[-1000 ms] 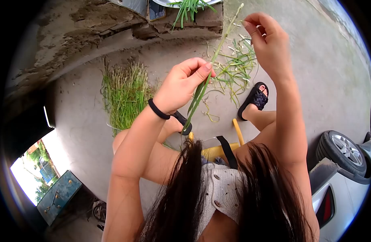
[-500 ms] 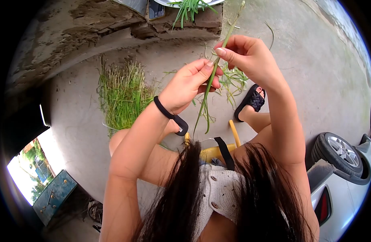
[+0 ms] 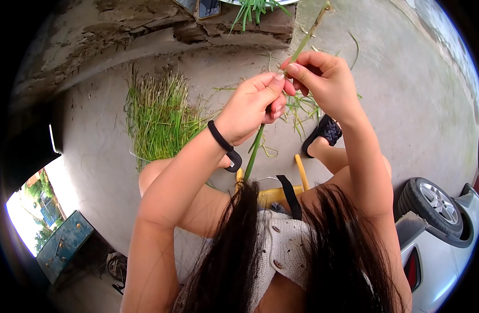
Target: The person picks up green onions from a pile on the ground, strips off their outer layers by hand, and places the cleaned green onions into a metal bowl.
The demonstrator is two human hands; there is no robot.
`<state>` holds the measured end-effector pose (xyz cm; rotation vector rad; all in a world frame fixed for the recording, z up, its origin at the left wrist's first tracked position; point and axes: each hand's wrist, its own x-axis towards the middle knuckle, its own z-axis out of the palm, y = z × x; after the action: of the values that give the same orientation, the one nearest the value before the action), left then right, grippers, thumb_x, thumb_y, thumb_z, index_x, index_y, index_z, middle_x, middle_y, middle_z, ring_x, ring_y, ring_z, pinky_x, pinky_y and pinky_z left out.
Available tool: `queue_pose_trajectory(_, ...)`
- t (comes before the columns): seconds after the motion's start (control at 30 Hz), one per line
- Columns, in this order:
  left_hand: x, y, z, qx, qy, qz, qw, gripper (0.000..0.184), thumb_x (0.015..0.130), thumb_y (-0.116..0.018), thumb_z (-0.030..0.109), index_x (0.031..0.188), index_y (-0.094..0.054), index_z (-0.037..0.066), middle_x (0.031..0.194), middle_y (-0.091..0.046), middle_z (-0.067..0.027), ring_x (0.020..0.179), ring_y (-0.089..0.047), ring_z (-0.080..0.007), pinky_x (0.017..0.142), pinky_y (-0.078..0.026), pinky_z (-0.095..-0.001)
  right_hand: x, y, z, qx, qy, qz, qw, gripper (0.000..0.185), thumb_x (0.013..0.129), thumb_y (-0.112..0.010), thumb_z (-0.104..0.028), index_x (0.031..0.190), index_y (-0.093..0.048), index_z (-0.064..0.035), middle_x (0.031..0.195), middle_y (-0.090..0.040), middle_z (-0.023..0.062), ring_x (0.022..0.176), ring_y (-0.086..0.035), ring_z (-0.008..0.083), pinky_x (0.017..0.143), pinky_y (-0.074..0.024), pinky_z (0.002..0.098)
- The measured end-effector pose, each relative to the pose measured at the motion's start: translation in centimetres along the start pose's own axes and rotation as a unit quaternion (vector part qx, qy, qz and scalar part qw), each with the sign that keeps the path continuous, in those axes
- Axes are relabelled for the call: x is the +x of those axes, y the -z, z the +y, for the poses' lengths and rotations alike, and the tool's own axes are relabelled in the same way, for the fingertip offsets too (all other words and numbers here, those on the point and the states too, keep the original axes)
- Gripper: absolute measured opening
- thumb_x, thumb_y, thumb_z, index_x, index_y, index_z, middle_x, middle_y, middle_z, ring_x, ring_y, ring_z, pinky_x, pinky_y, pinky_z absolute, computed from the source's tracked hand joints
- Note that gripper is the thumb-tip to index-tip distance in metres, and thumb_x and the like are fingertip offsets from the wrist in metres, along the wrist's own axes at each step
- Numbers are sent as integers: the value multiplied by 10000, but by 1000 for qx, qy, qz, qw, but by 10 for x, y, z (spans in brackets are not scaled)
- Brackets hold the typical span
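A long, thin green onion (image 3: 309,39) slants between my hands, its pale root end pointing up and away and its green leaves hanging toward my lap. My left hand (image 3: 255,104) is closed around the stalk near its middle, thumb on top. Just above it, my right hand (image 3: 325,83) pinches the stalk between thumb and fingers. The two hands almost touch, and the fingers hide part of the stalk. Below them on the floor lie stripped green leaves (image 3: 302,107). A large heap of uncleaned green onions (image 3: 158,122) spreads out left of my hands.
On the cracked ledge (image 3: 239,37) ahead are a phone (image 3: 209,7) and a plate (image 3: 284,2) holding trimmed greens (image 3: 248,13). My sandalled foot (image 3: 327,133) is at right. A yellow stool (image 3: 271,195) is beneath me. A car wheel (image 3: 433,206) stands far right.
My left hand has slid up the stalk toward my right hand. The onion has shifted slightly up and right, its leaves now gathered closer together below.
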<state>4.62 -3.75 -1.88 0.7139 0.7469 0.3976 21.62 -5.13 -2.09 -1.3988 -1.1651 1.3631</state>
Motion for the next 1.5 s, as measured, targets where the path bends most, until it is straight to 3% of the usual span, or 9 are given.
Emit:
queue_pose_trajectory(0.3, -8, 6, 11, -201, 75, -143, 966, 317, 996, -302, 327, 915, -490, 85, 521, -352, 70, 455, -307, -36, 415, -229, -177, 0, 5, -1, 62, 80, -30, 994, 121, 852, -626, -121, 828, -629, -3, 694, -609, 14, 598, -549, 65, 530, -439, 201)
queue_pose_trajectory(0.47, -8, 5, 15, -205, 70, -157, 963, 306, 1002, -278, 314, 968, -474, 81, 531, -372, 59, 404, -263, -21, 373, -195, -174, 2, 7, 2, -67, 192, 68, 977, 71, 837, -626, -70, 821, -597, -8, 722, -587, 20, 612, -547, 77, 546, -437, 206)
queue_pose_trajectory(0.6, -9, -4, 25, -125, 82, -100, 984, 265, 1002, -299, 283, 1006, -454, 68, 576, -428, 31, 380, -249, -14, 362, -192, -167, 11, 23, -1, -157, 269, 196, 930, 55, 829, -628, -50, 839, -597, -6, 735, -578, 23, 605, -539, 80, 550, -436, 201)
queue_pose_trajectory(0.83, -6, -2, 16, -62, 80, -147, 984, 219, 995, -336, 259, 1004, -444, 69, 600, -476, -20, 383, -254, -12, 366, -214, -152, 19, 69, -5, -98, 236, 381, 888, 100, 848, -627, -103, 841, -628, -3, 717, -620, 20, 622, -556, 71, 562, -438, 190)
queue_pose_trajectory(1.07, -5, 2, 17, 8, 68, -131, 989, 199, 991, -350, 245, 979, -449, 73, 631, -490, -21, 424, -293, -19, 399, -244, -149, 11, 114, -9, -74, 163, 467, 866, 163, 824, -673, -160, 834, -654, 1, 680, -622, 16, 594, -567, 67, 521, -413, 201)
queue_pose_trajectory(1.23, -3, 4, 10, -24, 66, -96, 993, 204, 986, -366, 251, 952, -464, 76, 724, -511, -15, 515, -370, -41, 442, -285, -159, 5, 102, -15, -242, 83, 368, 894, 170, 793, -692, -137, 835, -661, 25, 708, -656, 37, 627, -616, 87, 574, -464, 201)
queue_pose_trajectory(1.37, -1, 3, 3, -22, 52, -68, 996, 217, 984, -373, 253, 935, -482, 72, 745, -506, -1, 559, -401, -42, 465, -302, -167, 13, 77, -8, -24, 76, 238, 968, 220, 823, -665, -191, 862, -655, 26, 703, -654, 47, 639, -630, 107, 559, -460, 196)
queue_pose_trajectory(1.47, -3, 0, 2, -10, 54, -48, 997, 226, 982, -381, 257, 927, -495, 71, 736, -496, 8, 567, -405, -39, 472, -304, -169, 9, 57, -26, 126, -23, 119, 985, 247, 831, -663, -228, 859, -652, 18, 690, -646, 51, 624, -617, 98, 502, -419, 191)
queue_pose_trajectory(1.5, -3, -2, 2, -6, 56, -43, 997, 230, 982, -383, 262, 926, -498, 70, 734, -492, 11, 562, -401, -37, 468, -299, -168, 8, 55, -25, 79, -25, 115, 990, 243, 844, -648, -224, 886, -650, 15, 702, -638, 47, 629, -605, 90, 500, -403, 190)
